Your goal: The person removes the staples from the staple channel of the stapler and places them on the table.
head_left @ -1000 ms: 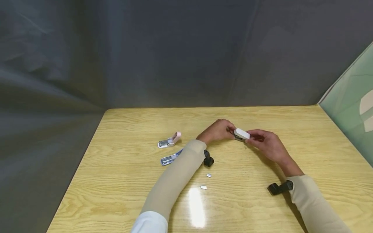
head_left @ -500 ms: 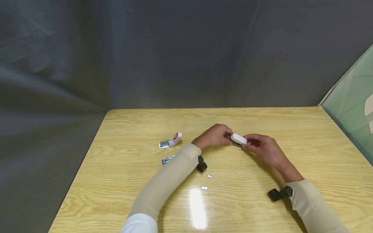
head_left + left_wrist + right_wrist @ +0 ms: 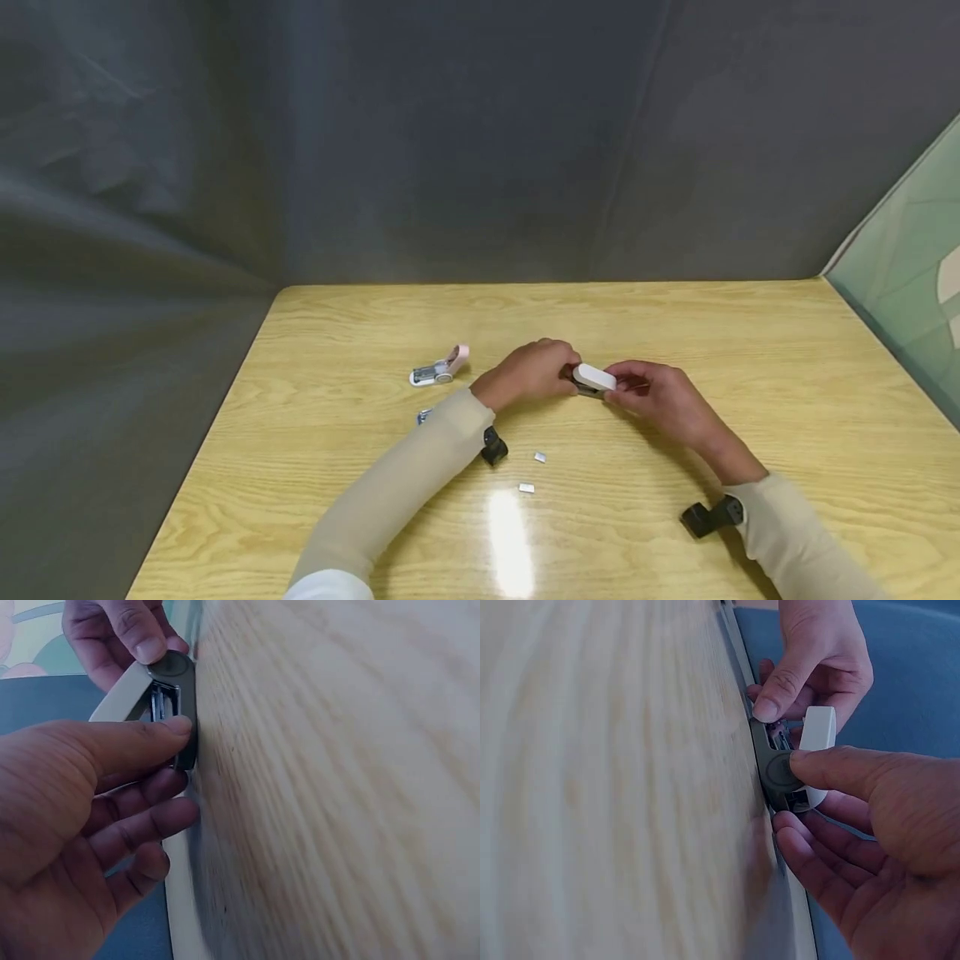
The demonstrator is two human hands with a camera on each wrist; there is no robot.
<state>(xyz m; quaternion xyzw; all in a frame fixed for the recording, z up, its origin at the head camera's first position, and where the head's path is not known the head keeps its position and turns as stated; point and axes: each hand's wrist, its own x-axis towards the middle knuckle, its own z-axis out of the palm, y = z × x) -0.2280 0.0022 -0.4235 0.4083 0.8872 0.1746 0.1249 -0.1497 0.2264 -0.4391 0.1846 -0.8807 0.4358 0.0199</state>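
Observation:
Between both hands is a small stapler (image 3: 595, 377) with a white top arm and a dark grey base, its top raised at an angle over the metal staple channel. My left hand (image 3: 537, 369) pinches the free end of the base, thumb on its near side, as the left wrist view shows. At the hinge end, the thumb and fingers of my right hand (image 3: 663, 400) grip the round pivot. The right wrist view has the stapler (image 3: 776, 769) low at the wooden tabletop. Parts of its far side are hidden by fingers.
A pink and white stapler (image 3: 435, 372) lies opened up left of my hands. Below it a blue stapler (image 3: 423, 416) is mostly covered by my left sleeve (image 3: 408, 475). Two short silver pieces, like staple strips, lie nearer me, one (image 3: 540, 457) behind the other (image 3: 527, 488).
Both hands have moved left and toward me, carrying the white and grey stapler with them. The left sleeve now covers more of the blue stapler.

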